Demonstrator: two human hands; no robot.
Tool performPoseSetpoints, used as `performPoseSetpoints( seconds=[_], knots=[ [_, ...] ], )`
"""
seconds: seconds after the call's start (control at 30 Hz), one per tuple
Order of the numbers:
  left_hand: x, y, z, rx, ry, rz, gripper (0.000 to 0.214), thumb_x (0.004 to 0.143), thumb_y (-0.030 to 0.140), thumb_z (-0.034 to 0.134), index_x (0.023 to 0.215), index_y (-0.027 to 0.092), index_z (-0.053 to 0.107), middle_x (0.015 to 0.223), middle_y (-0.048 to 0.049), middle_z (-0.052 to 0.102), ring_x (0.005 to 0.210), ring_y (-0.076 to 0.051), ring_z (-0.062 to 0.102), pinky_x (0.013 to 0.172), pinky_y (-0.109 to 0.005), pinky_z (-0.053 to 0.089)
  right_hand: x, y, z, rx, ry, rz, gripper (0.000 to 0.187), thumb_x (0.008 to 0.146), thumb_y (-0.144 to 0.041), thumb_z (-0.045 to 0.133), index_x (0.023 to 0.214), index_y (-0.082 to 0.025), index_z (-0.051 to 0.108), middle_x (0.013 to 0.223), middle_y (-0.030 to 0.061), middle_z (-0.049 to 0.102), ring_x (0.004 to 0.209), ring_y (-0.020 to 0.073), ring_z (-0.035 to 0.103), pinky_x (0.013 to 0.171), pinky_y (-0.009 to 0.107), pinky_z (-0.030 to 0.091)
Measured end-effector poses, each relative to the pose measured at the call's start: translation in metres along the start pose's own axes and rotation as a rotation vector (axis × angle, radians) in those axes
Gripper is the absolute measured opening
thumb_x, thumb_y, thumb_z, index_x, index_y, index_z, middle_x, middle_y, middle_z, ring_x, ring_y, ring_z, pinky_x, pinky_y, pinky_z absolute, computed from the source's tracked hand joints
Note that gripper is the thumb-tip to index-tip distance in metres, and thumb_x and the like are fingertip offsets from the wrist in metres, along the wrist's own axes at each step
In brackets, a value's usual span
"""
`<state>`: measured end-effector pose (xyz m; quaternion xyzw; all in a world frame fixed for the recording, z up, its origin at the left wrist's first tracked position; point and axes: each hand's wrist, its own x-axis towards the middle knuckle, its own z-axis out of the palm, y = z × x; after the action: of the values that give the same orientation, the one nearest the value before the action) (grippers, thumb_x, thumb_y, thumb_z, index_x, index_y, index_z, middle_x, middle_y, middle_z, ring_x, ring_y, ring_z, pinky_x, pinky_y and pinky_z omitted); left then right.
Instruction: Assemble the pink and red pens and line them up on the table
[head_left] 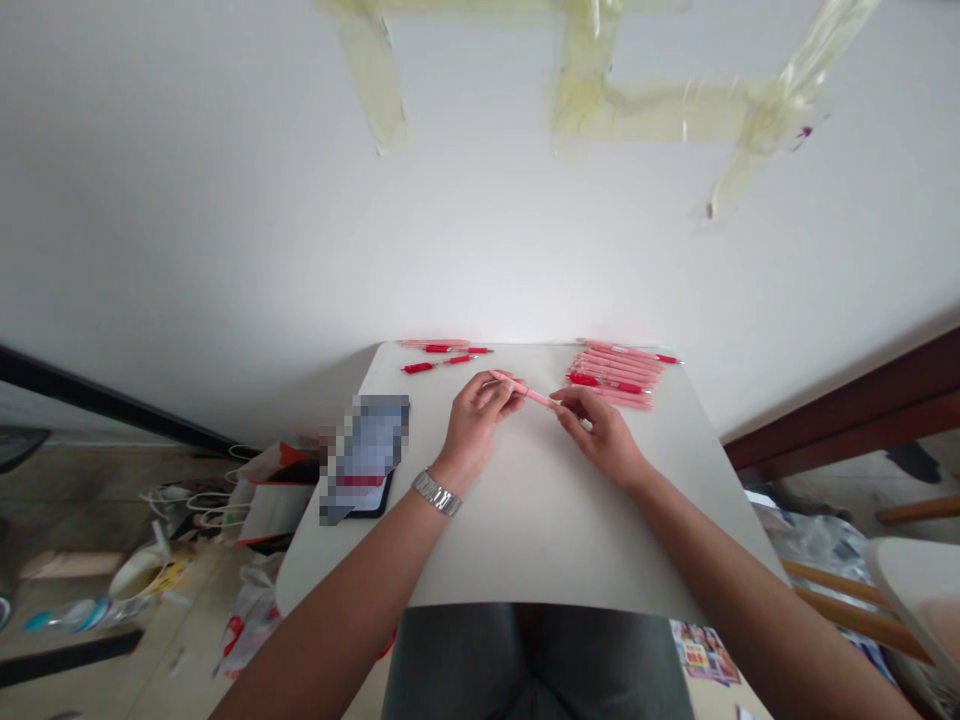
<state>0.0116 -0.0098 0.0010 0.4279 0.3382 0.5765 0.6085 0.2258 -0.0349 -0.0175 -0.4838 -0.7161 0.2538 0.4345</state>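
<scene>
A pink pen [537, 396] is held between my two hands above the middle of the white table [525, 530]. My left hand [480, 415] pinches its upper left end. The fingers of my right hand [596, 425] are closed on its lower right end. Just beyond my right hand lies a pile of pink pens [619, 368], with a red pen [609, 383] across it. Farther left, past my left hand, are a red pen [439, 364] and a few more pink and red pens [435, 345] near the table's back edge.
A phone [371, 455], pixelated, lies on the table's left side. The white wall [480, 220] with yellowish tape rises directly behind the table. Bags [277, 500], a bottle [75, 614] and a cup [141, 575] stand on the floor at left; a chair [915, 590] is at right.
</scene>
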Motion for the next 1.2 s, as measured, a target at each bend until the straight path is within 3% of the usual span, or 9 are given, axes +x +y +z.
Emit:
performPoseSetpoints(
  seconds=[0.1, 0.2, 0.4, 0.6, 0.73, 0.9, 1.07, 1.2],
  knots=[
    [-0.001, 0.001, 0.001, -0.019, 0.042, -0.004, 0.031, 0.086, 0.041, 0.084, 0.100, 0.018, 0.068, 0.107, -0.0084, 0.077, 0.106, -0.021, 0.073, 0.095, -0.036, 0.060, -0.002, 0.004, 0.003, 0.035, 0.040, -0.016, 0.027, 0.097, -0.041, 0.068, 0.118, -0.024, 0.065, 0.106, 0.0065, 0.073, 0.087, 0.0203, 0.068, 0.076, 0.034, 0.056],
    [-0.001, 0.001, 0.001, -0.038, 0.031, -0.026, 0.029, 0.088, 0.039, 0.083, 0.100, 0.018, 0.067, 0.108, -0.0084, 0.077, 0.106, -0.020, 0.074, 0.095, -0.035, 0.060, -0.003, 0.006, 0.003, 0.039, 0.055, -0.032, 0.020, 0.095, -0.037, 0.071, 0.109, -0.024, 0.066, 0.103, 0.0057, 0.073, 0.086, 0.0208, 0.069, 0.076, 0.035, 0.056],
    [-0.002, 0.000, -0.001, -0.037, -0.013, -0.037, 0.026, 0.091, 0.037, 0.080, 0.106, 0.019, 0.069, 0.112, -0.0103, 0.078, 0.114, -0.022, 0.073, 0.102, -0.038, 0.059, -0.002, 0.001, 0.000, 0.019, 0.039, 0.035, 0.021, 0.100, -0.042, 0.065, 0.104, -0.022, 0.069, 0.096, 0.0065, 0.074, 0.085, 0.0212, 0.067, 0.075, 0.035, 0.053],
    [-0.004, 0.001, 0.000, -0.034, -0.072, -0.042, 0.023, 0.094, 0.037, 0.077, 0.107, 0.019, 0.069, 0.121, -0.0115, 0.077, 0.122, -0.024, 0.070, 0.108, -0.041, 0.056, -0.001, -0.009, -0.003, -0.003, 0.014, 0.110, 0.031, 0.106, -0.047, 0.054, 0.095, -0.021, 0.067, 0.081, 0.0029, 0.067, 0.069, 0.0163, 0.056, 0.065, 0.031, 0.044],
    [-0.005, 0.001, 0.000, -0.025, -0.062, -0.047, 0.025, 0.093, 0.038, 0.078, 0.108, 0.020, 0.069, 0.119, -0.0118, 0.078, 0.121, -0.024, 0.071, 0.105, -0.040, 0.057, -0.001, -0.012, -0.002, 0.014, -0.004, 0.128, 0.035, 0.108, -0.047, 0.049, 0.099, -0.020, 0.069, 0.087, 0.0035, 0.069, 0.075, 0.0171, 0.060, 0.069, 0.030, 0.046],
    [-0.002, 0.001, -0.001, -0.023, 0.006, -0.049, 0.027, 0.090, 0.040, 0.081, 0.106, 0.020, 0.070, 0.112, -0.0099, 0.078, 0.109, -0.021, 0.074, 0.096, -0.035, 0.059, -0.004, -0.009, 0.004, 0.032, 0.024, 0.116, 0.035, 0.103, -0.047, 0.059, 0.129, -0.023, 0.061, 0.083, -0.0003, 0.064, 0.072, 0.0171, 0.059, 0.067, 0.029, 0.048],
    [-0.001, 0.002, -0.002, -0.047, 0.004, -0.078, 0.028, 0.089, 0.039, 0.082, 0.106, 0.020, 0.071, 0.116, -0.0103, 0.078, 0.108, -0.021, 0.074, 0.098, -0.035, 0.058, -0.004, -0.006, 0.006, 0.047, 0.073, 0.094, 0.027, 0.102, -0.049, 0.060, 0.111, -0.023, 0.062, 0.095, 0.0060, 0.071, 0.081, 0.0197, 0.064, 0.072, 0.031, 0.053],
    [-0.002, 0.003, -0.001, -0.054, -0.028, -0.088, 0.028, 0.089, 0.039, 0.082, 0.108, 0.020, 0.071, 0.120, -0.0118, 0.078, 0.113, -0.022, 0.074, 0.103, -0.038, 0.057, -0.002, -0.010, 0.002, 0.026, 0.054, 0.130, 0.032, 0.105, -0.051, 0.054, 0.101, -0.022, 0.066, 0.085, 0.0040, 0.070, 0.073, 0.0179, 0.061, 0.065, 0.030, 0.049]
  ],
)
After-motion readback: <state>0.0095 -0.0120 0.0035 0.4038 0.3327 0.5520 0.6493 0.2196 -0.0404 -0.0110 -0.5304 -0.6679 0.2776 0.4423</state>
